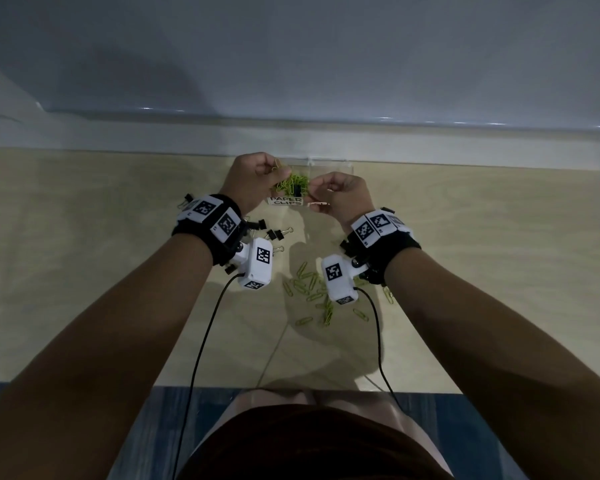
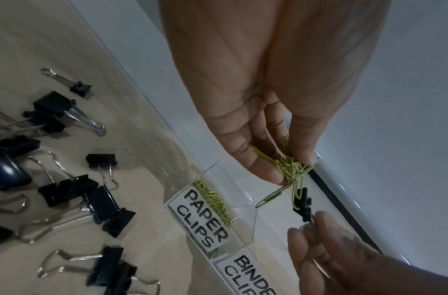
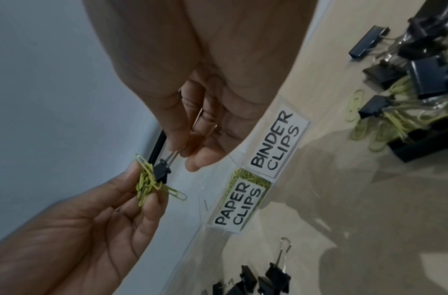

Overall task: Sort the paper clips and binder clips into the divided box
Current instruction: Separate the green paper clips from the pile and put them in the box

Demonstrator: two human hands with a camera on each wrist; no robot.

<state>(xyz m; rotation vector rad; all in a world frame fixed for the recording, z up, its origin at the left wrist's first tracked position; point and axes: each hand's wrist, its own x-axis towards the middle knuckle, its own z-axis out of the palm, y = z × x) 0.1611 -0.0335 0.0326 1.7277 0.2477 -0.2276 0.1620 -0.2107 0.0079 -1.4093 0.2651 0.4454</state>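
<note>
Both hands are up over the clear divided box (image 2: 245, 219), and what matters is the short line running between them. The left hand (image 2: 256, 119) has its fingers and thumb closed on a tangled bunch of yellow-green paper clips (image 2: 291, 169); the right hand (image 3: 192, 111) pinches the wire handle of a small black binder clip (image 3: 162, 169) between thumb and fingertips. The binder clip's black body is caught in the bunch, touching it, with its handle pointing back toward the right hand. So its long axis lies along the line from one hand to the other, and the parting looks set to happen along that line: the right hand would draw the binder clip toward itself while the left holds the bunch.

In the head view the bunch hangs just above the compartment labelled "PAPER CLIPS" (image 1: 286, 201), which already holds some yellow-green paper clips (image 2: 215, 201). The compartment labelled "BINDER CLIPS" (image 3: 276, 143) sits right beside it, on the right hand's side, so each hand is the nearer one to its own target.

I'd judge the snag to be the risk, since a loose paper clip may ride along with the binder clip.

More black binder clips (image 2: 74, 191) lie on the pale surface (image 1: 101, 271) on the left hand's side, and loose paper clips (image 1: 312, 292) lie nearer the person.
</note>
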